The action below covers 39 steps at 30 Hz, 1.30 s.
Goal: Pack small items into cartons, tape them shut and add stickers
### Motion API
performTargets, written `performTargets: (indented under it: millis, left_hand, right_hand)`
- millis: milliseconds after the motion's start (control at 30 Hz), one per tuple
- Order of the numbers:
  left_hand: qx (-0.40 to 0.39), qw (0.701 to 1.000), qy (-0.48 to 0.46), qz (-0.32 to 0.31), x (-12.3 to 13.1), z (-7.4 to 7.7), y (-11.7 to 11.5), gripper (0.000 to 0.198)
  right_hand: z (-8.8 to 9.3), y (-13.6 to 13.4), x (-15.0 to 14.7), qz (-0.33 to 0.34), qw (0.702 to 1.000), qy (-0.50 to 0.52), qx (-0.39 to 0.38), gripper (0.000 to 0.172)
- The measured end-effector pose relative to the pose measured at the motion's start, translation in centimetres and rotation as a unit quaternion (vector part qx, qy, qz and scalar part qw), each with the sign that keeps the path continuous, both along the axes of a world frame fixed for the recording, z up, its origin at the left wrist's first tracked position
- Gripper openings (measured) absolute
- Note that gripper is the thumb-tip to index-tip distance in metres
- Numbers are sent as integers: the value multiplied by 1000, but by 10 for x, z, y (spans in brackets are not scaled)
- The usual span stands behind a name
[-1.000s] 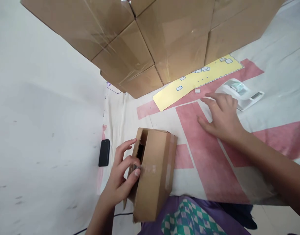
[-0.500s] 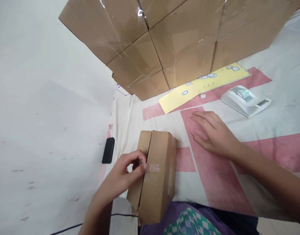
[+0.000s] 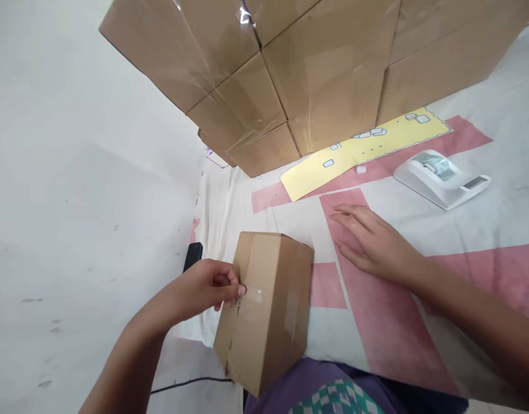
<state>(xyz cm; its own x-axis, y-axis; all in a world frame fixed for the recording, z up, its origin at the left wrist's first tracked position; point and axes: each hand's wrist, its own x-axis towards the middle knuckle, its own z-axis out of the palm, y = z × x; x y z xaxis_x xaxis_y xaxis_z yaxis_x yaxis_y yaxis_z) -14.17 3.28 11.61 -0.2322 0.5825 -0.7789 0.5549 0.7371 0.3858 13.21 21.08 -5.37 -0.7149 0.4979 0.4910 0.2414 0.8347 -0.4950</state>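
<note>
A small cardboard box (image 3: 268,310) stands in front of me on a white and pink cloth (image 3: 376,322), its flaps closed on top. My left hand (image 3: 210,287) is at the box's left side, fingers pinched together on a short strip of clear tape (image 3: 252,295) across the flap seam. My right hand (image 3: 372,244) lies flat on the cloth to the right of the box, fingers stretched out and apart, holding nothing.
A stack of large taped cardboard boxes (image 3: 299,69) fills the back. A yellow sticker sheet (image 3: 363,149) and a white tape dispenser (image 3: 441,178) lie at the right. A black phone (image 3: 192,255) lies left of the box, partly behind my left hand. A white wall is at the left.
The box's left flap, open a second ago, is now folded down. My left hand pressed tape over the seam. My right hand drew back from the dispenser and rests flat.
</note>
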Motion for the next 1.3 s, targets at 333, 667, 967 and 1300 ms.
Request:
performTargets:
  millis: [333, 667, 967, 1300]
  left_hand:
    - [-38, 994, 104, -21, 13, -13, 7, 40]
    - [-23, 995, 99, -7, -4, -20, 5, 55]
    - [10, 1000, -4, 2, -13, -35, -3, 46]
    - [55, 998, 23, -34, -21, -50, -10, 57]
  right_hand:
    - [-7, 4, 1, 2, 999, -16, -43, 48]
    - [-10, 8, 2, -6, 998, -32, -47, 48]
    - [-10, 21, 11, -69, 993, -65, -71, 30]
    - [10, 103, -17, -278, 925, -217, -145, 32]
